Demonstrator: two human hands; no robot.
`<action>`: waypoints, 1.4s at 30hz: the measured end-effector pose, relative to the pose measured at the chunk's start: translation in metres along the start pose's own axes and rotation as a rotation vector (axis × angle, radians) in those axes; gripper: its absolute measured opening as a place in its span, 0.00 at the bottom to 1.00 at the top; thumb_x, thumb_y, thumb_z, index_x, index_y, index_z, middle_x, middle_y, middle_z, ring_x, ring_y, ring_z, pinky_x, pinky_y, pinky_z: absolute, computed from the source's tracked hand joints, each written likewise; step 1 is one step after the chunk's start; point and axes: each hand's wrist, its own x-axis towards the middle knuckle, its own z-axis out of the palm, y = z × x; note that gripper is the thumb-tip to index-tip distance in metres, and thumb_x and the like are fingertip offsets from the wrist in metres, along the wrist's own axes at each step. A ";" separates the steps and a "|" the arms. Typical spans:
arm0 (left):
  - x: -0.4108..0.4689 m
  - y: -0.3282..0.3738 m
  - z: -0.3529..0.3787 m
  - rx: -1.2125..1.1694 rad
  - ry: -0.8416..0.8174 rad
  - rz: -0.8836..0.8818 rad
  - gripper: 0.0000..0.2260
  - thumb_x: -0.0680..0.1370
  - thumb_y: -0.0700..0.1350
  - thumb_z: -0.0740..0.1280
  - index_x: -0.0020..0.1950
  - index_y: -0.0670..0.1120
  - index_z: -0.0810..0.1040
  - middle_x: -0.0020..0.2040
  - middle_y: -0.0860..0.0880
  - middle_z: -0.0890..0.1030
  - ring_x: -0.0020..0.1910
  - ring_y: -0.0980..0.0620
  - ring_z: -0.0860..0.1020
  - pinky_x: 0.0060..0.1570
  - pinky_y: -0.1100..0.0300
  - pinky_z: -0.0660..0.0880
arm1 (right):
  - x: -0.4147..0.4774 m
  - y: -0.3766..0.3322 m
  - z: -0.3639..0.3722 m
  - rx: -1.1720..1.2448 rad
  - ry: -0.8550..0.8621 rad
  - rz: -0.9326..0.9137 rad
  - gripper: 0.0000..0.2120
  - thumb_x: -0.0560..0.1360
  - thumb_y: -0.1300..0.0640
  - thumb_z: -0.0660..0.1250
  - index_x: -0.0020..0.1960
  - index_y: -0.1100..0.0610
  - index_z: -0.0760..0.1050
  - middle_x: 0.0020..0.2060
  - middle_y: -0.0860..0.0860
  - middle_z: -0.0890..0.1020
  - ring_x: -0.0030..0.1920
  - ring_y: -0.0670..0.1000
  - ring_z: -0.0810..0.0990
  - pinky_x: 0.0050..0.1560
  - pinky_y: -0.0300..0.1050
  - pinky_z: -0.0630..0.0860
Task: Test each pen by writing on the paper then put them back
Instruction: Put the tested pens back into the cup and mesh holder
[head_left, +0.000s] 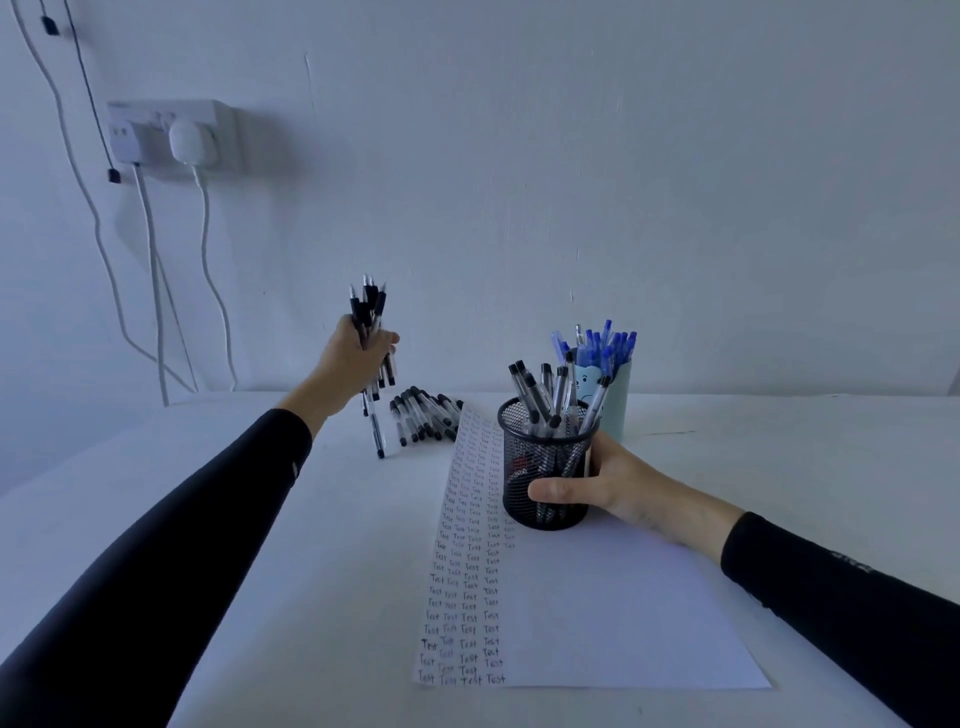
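"Test" in handwritten columns, paper

- bundle of black pens: clear barrels, black caps, upright, gripped in left hand above bench far edge
- loose pens: same type, lying in a heap on the bench, just left of the paper's far end
- mesh cup: black, upright on paper, black-capped pens inside, right hand grips it
- paper: white sheet, flat, mid-bench, "Test" columns along left edge
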 end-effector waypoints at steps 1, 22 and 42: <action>-0.007 0.001 0.003 -0.023 0.035 0.039 0.09 0.81 0.45 0.64 0.58 0.42 0.71 0.46 0.53 0.81 0.37 0.57 0.77 0.33 0.62 0.72 | 0.000 0.000 0.000 0.001 0.002 -0.002 0.26 0.71 0.60 0.75 0.65 0.49 0.72 0.56 0.44 0.84 0.58 0.42 0.81 0.55 0.35 0.76; -0.037 0.099 -0.041 0.011 -1.226 -0.181 0.12 0.78 0.41 0.62 0.60 0.40 0.75 0.46 0.45 0.80 0.45 0.49 0.79 0.49 0.57 0.78 | 0.001 0.001 -0.002 0.015 -0.025 0.012 0.32 0.69 0.54 0.78 0.69 0.48 0.69 0.59 0.44 0.82 0.61 0.44 0.79 0.66 0.46 0.74; -0.059 0.228 0.059 1.613 -1.214 0.202 0.12 0.73 0.59 0.70 0.48 0.52 0.84 0.30 0.69 0.78 0.41 0.64 0.72 0.58 0.54 0.65 | 0.000 -0.002 0.001 0.019 -0.018 -0.025 0.29 0.71 0.59 0.76 0.67 0.46 0.69 0.59 0.42 0.82 0.61 0.42 0.79 0.59 0.37 0.75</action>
